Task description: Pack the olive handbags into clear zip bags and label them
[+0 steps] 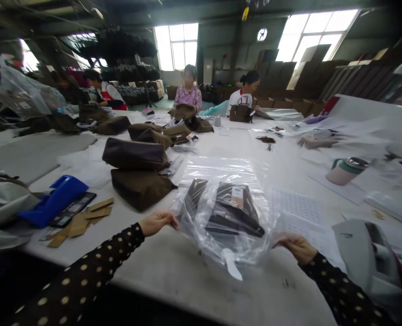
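A clear plastic bag [221, 167] lies on the white table in front of me, with a dark brown bag [234, 213] inside it. A tan tag shows on the brown bag through the plastic. My left hand [158, 222] pinches the near left edge of the plastic bag. On the opposite side, my right hand [296, 246] has its fingers closed on the near right edge. Between the hands, a white strip [233, 265] sticks out toward me at the plastic's near end.
Two brown bags [136, 151] are stacked left of the plastic. A blue tape dispenser [56, 199] and cardboard pieces [81, 222] lie at the left. Printed sheets [296, 208], a cup [346, 170] and a grey-white device [367, 253] occupy the right. Several people sit across the table.
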`<state>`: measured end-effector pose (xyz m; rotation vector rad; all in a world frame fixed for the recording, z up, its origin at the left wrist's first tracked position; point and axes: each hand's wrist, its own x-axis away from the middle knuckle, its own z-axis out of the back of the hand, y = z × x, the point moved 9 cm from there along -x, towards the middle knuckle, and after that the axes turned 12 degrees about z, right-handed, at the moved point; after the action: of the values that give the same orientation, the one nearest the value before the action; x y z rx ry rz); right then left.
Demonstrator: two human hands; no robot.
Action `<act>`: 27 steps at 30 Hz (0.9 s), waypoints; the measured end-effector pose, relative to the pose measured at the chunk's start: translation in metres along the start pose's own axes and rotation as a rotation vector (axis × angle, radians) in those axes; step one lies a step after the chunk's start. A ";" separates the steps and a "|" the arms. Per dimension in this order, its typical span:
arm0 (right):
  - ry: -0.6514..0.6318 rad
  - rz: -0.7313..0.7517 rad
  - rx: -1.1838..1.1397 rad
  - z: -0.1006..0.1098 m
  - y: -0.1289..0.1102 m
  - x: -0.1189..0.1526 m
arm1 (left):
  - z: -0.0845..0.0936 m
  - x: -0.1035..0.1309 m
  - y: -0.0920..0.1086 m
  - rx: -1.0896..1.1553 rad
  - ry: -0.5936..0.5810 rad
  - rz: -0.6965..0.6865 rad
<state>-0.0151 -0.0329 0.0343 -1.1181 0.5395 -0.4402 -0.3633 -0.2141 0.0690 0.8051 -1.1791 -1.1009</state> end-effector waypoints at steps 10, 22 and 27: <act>0.003 -0.166 -0.107 -0.024 0.008 0.072 | -0.054 0.060 -0.015 -0.357 -0.156 -0.074; -0.478 0.176 -0.242 -0.189 -0.148 0.116 | -0.183 0.036 -0.012 -0.674 -0.027 -0.197; -0.244 0.191 0.000 -0.217 -0.117 0.094 | -0.133 0.047 0.048 -0.430 0.163 -0.222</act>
<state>-0.0806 -0.2881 0.0522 -1.0905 0.4263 -0.1351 -0.2219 -0.2518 0.0970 0.6813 -0.6916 -1.3836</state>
